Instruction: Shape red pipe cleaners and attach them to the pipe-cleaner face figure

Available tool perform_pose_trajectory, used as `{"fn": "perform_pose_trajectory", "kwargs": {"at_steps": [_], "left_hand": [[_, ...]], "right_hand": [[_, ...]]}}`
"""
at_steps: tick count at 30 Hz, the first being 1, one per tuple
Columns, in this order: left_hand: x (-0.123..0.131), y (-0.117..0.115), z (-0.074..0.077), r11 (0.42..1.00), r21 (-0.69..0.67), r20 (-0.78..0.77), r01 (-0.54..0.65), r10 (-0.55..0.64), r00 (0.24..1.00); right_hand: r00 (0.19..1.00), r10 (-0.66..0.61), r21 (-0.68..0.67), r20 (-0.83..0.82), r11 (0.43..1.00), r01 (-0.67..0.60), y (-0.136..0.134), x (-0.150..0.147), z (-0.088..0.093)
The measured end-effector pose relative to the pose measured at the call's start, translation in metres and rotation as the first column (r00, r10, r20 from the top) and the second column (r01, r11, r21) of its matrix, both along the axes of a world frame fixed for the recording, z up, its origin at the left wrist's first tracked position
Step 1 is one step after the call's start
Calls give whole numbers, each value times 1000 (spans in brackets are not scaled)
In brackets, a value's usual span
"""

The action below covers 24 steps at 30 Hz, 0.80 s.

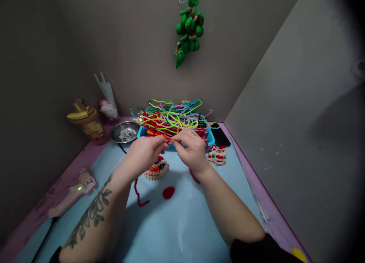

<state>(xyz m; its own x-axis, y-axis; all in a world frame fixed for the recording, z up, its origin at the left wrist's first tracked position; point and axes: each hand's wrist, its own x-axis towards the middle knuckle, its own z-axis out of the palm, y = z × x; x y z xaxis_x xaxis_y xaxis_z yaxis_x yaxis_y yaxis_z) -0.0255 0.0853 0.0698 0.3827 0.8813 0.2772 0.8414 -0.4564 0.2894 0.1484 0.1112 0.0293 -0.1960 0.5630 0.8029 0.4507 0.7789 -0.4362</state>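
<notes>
My left hand (pixel 149 152) and my right hand (pixel 190 148) meet at the front of the blue basket, thumbs and fingertips pinched close together. Between them shows a short bit of red pipe cleaner (pixel 169 140). A bent red length (pixel 138 194) hangs or lies below my left hand, and another red piece (pixel 194 175) shows by my right wrist; I cannot tell whether these join. Under my hands sits a round cream, orange and blue piece of pipe-cleaner work (pixel 156 169), partly hidden. Nearer to me lies a flat dark-red oval (pixel 168 193).
Many coloured pipe cleaners (pixel 176 118) overflow a blue basket (pixel 211 138). A metal bowl (pixel 124 133) with small clear bits stands left. A pink glue gun (pixel 75 190) lies nearer. Right are a phone (pixel 221 136) and a cream-and-red piece (pixel 217 156). Green decoration (pixel 189 27) hangs above.
</notes>
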Motion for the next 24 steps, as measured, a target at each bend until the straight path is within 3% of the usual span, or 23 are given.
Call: {"fn": "perform_pose_trajectory", "kwargs": {"at_steps": [7, 14, 24], "left_hand": [[-3, 0, 5, 987, 25, -207, -161, 163, 965], [-6, -1, 7, 983, 14, -241, -184, 182, 953], [-3, 0, 3, 998, -59, 52, -39, 42, 998]], "right_hand": [[994, 61, -82, 89, 995, -54, 7, 2, 1], [994, 59, -66, 89, 996, -54, 5, 8, 3], [998, 25, -55, 53, 998, -22, 0, 6, 3]]}}
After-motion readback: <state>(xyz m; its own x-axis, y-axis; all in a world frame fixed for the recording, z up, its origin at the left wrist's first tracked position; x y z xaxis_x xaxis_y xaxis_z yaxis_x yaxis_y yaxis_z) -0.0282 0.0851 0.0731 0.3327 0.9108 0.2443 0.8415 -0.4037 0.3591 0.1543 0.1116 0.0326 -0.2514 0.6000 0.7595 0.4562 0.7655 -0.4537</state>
